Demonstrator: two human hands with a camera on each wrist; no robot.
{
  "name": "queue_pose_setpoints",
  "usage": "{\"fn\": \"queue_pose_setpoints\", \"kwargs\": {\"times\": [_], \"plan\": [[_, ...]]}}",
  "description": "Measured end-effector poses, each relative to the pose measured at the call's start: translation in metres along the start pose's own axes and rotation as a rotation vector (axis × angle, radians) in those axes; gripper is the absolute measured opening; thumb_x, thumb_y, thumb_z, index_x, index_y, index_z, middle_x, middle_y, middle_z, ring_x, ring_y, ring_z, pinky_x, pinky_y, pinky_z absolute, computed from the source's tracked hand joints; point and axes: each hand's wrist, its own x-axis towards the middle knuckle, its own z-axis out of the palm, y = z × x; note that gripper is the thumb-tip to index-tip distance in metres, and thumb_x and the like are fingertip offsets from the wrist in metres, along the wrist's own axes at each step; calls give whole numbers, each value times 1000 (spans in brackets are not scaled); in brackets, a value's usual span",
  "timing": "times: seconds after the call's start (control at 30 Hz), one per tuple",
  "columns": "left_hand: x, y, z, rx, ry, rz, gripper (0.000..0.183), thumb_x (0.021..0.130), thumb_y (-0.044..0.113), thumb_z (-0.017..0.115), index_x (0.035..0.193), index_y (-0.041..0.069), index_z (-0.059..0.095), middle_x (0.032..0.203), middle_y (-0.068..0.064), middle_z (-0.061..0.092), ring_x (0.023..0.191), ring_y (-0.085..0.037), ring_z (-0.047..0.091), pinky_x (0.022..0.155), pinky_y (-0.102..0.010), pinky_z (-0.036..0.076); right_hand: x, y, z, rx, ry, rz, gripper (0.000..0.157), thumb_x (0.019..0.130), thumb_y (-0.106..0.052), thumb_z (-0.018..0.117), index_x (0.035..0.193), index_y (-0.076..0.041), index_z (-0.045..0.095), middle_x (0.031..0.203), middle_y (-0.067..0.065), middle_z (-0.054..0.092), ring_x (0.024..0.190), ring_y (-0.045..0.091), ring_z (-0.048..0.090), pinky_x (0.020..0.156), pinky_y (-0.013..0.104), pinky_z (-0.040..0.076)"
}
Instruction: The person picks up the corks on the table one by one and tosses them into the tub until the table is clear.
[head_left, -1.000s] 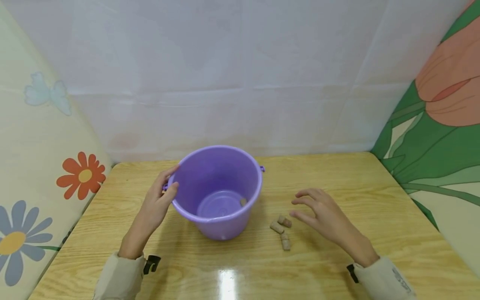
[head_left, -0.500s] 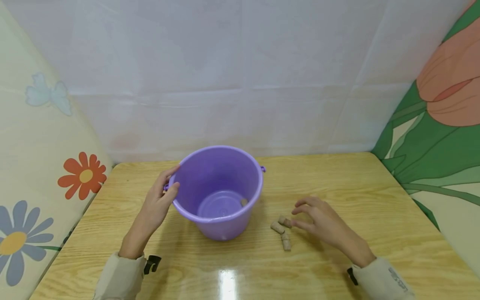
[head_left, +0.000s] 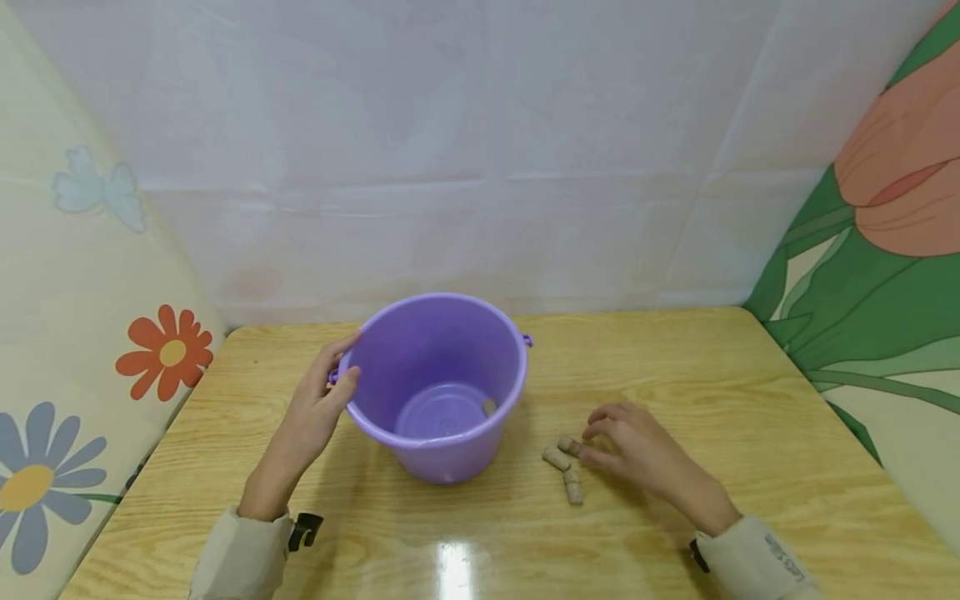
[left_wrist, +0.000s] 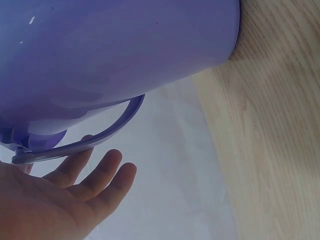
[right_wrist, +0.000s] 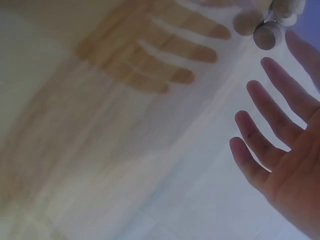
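A purple bucket [head_left: 450, 458] stands on the table, left of the middle. My left hand [head_left: 311, 408] holds its left rim, thumb over the edge and fingers outside. The left wrist view shows the bucket's handle [left_wrist: 117, 125] hanging down past the fingers. On the table right of the bucket lie three corks: one slanted cork [head_left: 556, 457], one nearer cork [head_left: 573, 487] and one farther cork [head_left: 567, 443]. My right hand [head_left: 645, 446] is just right of the farther cork, fingertips close beside it. Its fingers [right_wrist: 272, 122] are spread and bent only slightly in the right wrist view.
Another small cork [head_left: 490, 407] lies inside the bucket against its right wall. Behind the wooden table [head_left: 675, 350] hangs a white sheet [head_left: 480, 167]. Flower-patterned panels stand at the left [head_left: 60, 333] and right [head_left: 870, 333].
My right hand has moved down and slightly left to the farther cork, its thumb and fingers drawing closer together. The left hand and the bucket have kept their places.
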Motion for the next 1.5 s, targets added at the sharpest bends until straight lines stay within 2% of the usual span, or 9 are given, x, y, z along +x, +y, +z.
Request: {"fn": "queue_pose_setpoints", "kwargs": {"times": [0.13,0.3,0.63,0.77,0.93,1.1,1.23,1.5], "plan": [[-1,0,0,-3,-2,1,46,105,22,45,151,19,41,126,-20,57,94,-20,52,77,-26,46,1,-1,2,-15,-17,5,18,84,-31,78,91,-15,76,105,6,70,102,28,62,89,53,50],[-1,1,0,-1,-2,-3,46,105,22,45,151,21,41,125,-19,57,93,-17,52,77,-26,46,1,-1,4,-27,-33,6,17,84,-30,78,90,-14,76,104,6,70,101,29,63,87,53,51],[-2,1,-1,0,-7,-6,47,105,22,45,152,20,40,128,-20,56,97,-24,53,77,-27,46,2,-4,6,-70,-38,7,13,83,-28,78,87,-16,77,101,5,71,100,30,63,85,53,52],[-2,1,-1,2,-7,-3,47,105,22,45,152,20,40,126,-18,57,99,-17,52,78,-26,46,3,-4,5,-55,-33,7,11,84,-28,77,86,-17,77,101,5,71,100,30,63,86,54,52],[-3,0,0,-3,-6,2,46,105,22,45,151,20,40,126,-17,56,100,-12,51,79,-25,46,3,-5,-3,-26,13,-13,10,84,-25,79,86,-16,77,102,7,71,98,28,64,87,52,53],[-3,-1,-1,2,-4,8,46,105,22,44,151,20,40,126,-17,56,100,-17,52,78,-25,46,4,-7,-10,-21,41,-13,11,83,-23,80,89,-14,77,103,5,70,98,26,64,87,48,54],[-2,-1,-1,0,-5,9,46,105,22,44,152,19,40,126,-19,56,99,-23,52,78,-26,46,5,-8,-13,-12,57,-8,13,85,-26,78,91,-15,77,106,6,70,102,28,64,90,50,53],[-1,0,0,-4,-12,5,47,106,22,44,152,19,39,128,-19,56,102,-24,52,79,-26,46,8,-10,-23,7,130,-14,13,87,-27,76,93,-16,77,110,9,70,107,31,63,92,54,51]]}}
